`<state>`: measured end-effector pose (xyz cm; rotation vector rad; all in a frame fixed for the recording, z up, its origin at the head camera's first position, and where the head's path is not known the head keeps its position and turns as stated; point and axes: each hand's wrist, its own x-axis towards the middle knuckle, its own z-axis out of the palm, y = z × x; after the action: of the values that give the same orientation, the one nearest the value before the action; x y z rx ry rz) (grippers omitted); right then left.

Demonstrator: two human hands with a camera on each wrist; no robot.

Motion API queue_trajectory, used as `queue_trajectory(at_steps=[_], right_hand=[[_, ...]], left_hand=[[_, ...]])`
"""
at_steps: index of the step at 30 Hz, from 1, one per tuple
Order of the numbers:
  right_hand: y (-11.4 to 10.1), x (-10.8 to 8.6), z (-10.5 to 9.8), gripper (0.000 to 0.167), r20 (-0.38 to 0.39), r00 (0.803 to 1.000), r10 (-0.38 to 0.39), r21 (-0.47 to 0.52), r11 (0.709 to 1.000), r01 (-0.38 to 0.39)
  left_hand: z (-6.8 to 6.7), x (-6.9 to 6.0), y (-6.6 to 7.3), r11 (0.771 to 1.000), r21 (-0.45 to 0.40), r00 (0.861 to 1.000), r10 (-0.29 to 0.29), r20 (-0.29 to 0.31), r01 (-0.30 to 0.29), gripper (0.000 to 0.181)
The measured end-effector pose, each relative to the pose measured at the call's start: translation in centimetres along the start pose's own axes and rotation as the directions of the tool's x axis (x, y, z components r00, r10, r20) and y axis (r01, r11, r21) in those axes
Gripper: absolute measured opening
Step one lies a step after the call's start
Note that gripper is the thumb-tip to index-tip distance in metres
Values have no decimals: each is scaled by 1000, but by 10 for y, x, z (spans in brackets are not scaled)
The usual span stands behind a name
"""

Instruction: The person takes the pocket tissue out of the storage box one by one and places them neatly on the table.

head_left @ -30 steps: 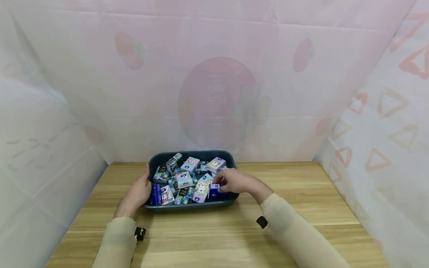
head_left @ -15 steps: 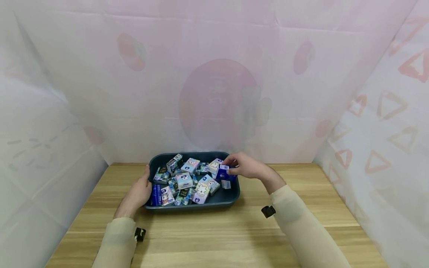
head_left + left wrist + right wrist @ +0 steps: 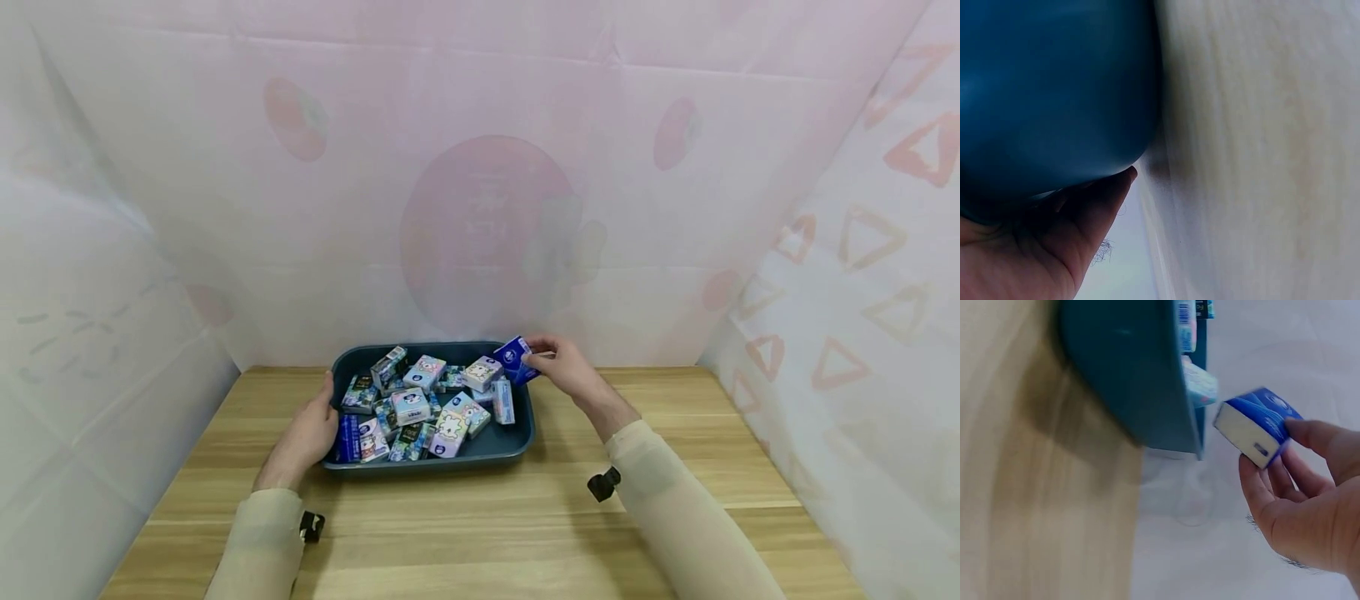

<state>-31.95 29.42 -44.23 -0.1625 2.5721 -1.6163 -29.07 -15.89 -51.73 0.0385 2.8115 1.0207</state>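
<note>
A plastic tub (image 3: 431,465), dark teal, stands on the wood-grain table (image 3: 465,533) and is read here as a clock dial, with twelve o'clock at the pale printed backdrop (image 3: 487,233) and six at the edge nearest the person. At two o'clock, the person's right hand (image 3: 567,371) pinches a blue tissue pack (image 3: 513,360) between thumb and fingers; the right-wrist view shows this pack tilted and apart from the rim, its white end exposed. At nine o'clock, the left hand (image 3: 306,432) touches the tub's outer wall, its visible fingers extended along it. Inside lie assorted small packs: a purple-and-white cartoon pack (image 3: 483,372) towards one o'clock, just beside the held one; a pale pack (image 3: 503,402) at three, resting against the wall; a long pastel cartoon pack (image 3: 448,433) towards five; a dark floral pack (image 3: 412,442) at six; a second blue pack (image 3: 349,438) at eight, close to the left hand; and a white cartoon pack (image 3: 411,405) near the dial's centre. Beige sleeves (image 3: 675,500) cover both forearms.
</note>
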Motion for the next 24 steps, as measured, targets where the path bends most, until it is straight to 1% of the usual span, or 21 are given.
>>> queue_trajectory(at_steps=[2, 4, 7, 11, 13, 19, 22, 24], right_hand=[[9, 3, 0, 46, -34, 999, 31, 78, 997, -28], [17, 6, -2, 49, -55, 996, 75, 152, 986, -66], [26, 9, -4, 53, -63, 985, 161, 251, 958, -141], [33, 10, -8, 57, -57, 969, 241, 326, 922, -210], [36, 11, -9, 57, -61, 963, 262, 334, 915, -228], [48, 16, -12, 56, -80, 954, 290, 314, 915, -252], [53, 18, -12, 55, -77, 948, 308, 323, 907, -269], [57, 20, -11, 54, -78, 940, 333, 323, 900, -292]], left_hand=[[0, 0, -1, 1000, -3, 1000, 2, 1, -2, 74], [1, 0, -1, 1000, -3, 1000, 4, 1, -4, 74], [1, 0, -2, 1000, -3, 1000, 1, 2, -1, 75], [0, 0, -2, 1000, -5, 1000, -4, 6, 5, 74], [0, 0, -1, 1000, -8, 1000, -8, 9, 9, 74], [-1, 0, -1, 1000, -15, 1000, -13, 12, 14, 74], [0, 0, -1, 1000, -16, 1000, -18, 15, 18, 74], [0, 1, -1, 1000, -16, 1000, -23, 17, 23, 75]])
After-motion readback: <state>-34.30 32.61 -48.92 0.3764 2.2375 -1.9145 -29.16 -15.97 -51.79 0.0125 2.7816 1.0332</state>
